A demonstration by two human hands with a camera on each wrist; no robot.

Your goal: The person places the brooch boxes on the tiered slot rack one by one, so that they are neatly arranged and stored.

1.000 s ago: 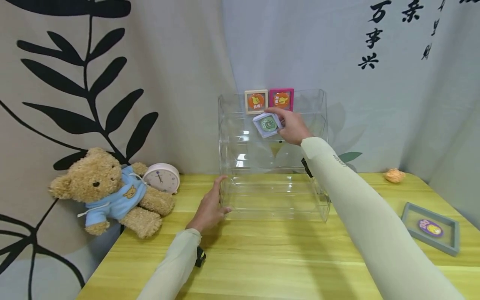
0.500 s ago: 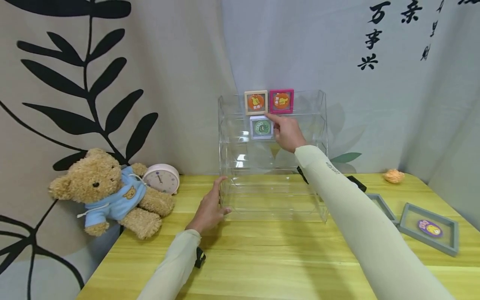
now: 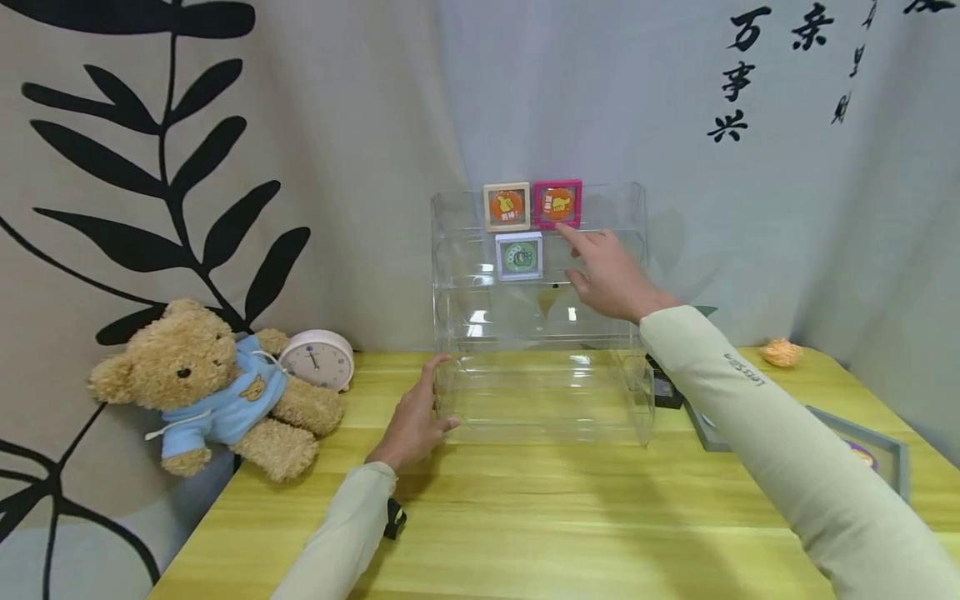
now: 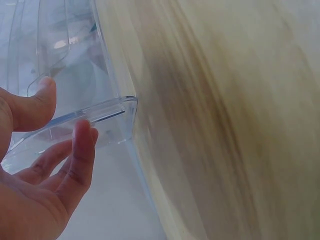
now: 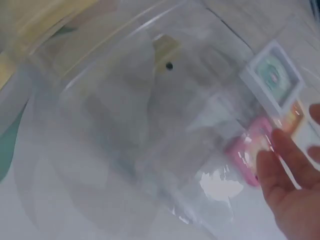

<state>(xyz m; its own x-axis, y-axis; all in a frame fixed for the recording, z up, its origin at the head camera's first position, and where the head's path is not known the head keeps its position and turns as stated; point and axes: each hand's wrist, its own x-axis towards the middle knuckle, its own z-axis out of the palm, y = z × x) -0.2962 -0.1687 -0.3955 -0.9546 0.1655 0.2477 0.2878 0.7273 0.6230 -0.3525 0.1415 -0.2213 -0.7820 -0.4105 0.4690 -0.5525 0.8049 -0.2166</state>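
A clear tiered rack [image 3: 540,412] stands upright on the table. My left hand [image 3: 411,425] grips its left side low down; in the left wrist view, thumb and fingers of the hand [image 4: 55,185] lie on either side of the clear edge [image 4: 100,107]. On the top tier a beige frame [image 3: 507,207] and a pink frame [image 3: 557,204] stand side by side, with a white frame [image 3: 519,256] on the tier below. My right hand [image 3: 615,275] holds nothing, its extended index fingertip at the pink frame's lower edge. The right wrist view shows the hand [image 5: 295,185] beside the pink frame [image 5: 245,155].
A teddy bear [image 3: 217,396] and a round clock [image 3: 318,360] are at the left. Grey frames [image 3: 898,467] and a black item [image 3: 666,392] lie right of the rack, partly behind my right sleeve. An orange object [image 3: 781,352] sits at the back right.
The white frame has gone from tilted in my right hand to upright on the second tier. My right hand has let go and moved right, under the pink frame. My left hand stays put.
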